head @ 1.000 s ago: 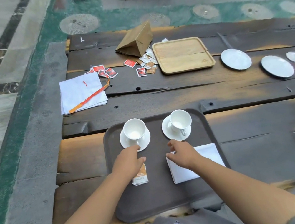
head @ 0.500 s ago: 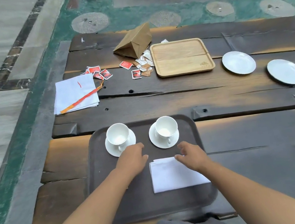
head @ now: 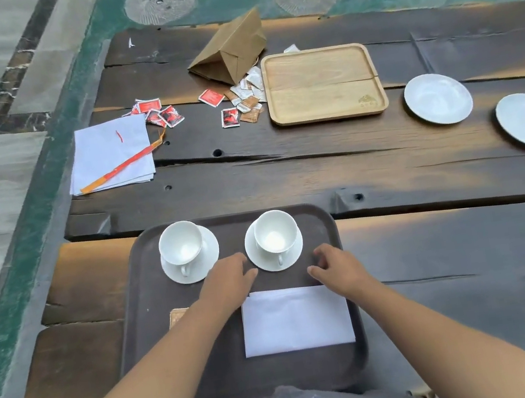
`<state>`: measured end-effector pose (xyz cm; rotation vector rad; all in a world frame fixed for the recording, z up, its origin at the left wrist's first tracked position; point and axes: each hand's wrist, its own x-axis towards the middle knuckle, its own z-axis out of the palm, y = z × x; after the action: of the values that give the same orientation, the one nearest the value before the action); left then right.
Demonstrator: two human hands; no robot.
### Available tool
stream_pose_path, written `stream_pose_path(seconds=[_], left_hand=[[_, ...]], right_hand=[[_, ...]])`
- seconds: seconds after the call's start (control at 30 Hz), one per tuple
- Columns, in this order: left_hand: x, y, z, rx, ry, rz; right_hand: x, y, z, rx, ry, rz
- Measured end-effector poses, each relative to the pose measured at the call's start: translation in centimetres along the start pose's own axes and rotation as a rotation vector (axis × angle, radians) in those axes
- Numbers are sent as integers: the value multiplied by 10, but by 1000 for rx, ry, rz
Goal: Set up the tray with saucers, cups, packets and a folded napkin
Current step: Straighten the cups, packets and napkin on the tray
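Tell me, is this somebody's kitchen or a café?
Most likely a café or tea house, though I can't be sure. A serving tray holds two cups on saucers and a folded napkin, loose packets lie spilled by a paper bag, and spare plates wait on the plank table.

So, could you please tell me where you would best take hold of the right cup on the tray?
Probably by the handle of the right cup. It points at the near edge of the tray, toward the person, so pinch it from the near side. The cup stands upright on its saucer, and the right hand is nearest.
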<state>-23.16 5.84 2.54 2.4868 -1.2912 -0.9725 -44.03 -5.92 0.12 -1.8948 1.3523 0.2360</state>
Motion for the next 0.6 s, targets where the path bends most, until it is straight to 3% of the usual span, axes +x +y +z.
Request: stream_pose_path(seconds=[0.23, 0.6], left_hand=[[26, -5, 3, -17, -37, -14], [60, -6, 9, -417, -65, -287]], right_hand=[[28, -7, -2, 15, 17, 61], [51, -23, 6, 148, 42, 167]])
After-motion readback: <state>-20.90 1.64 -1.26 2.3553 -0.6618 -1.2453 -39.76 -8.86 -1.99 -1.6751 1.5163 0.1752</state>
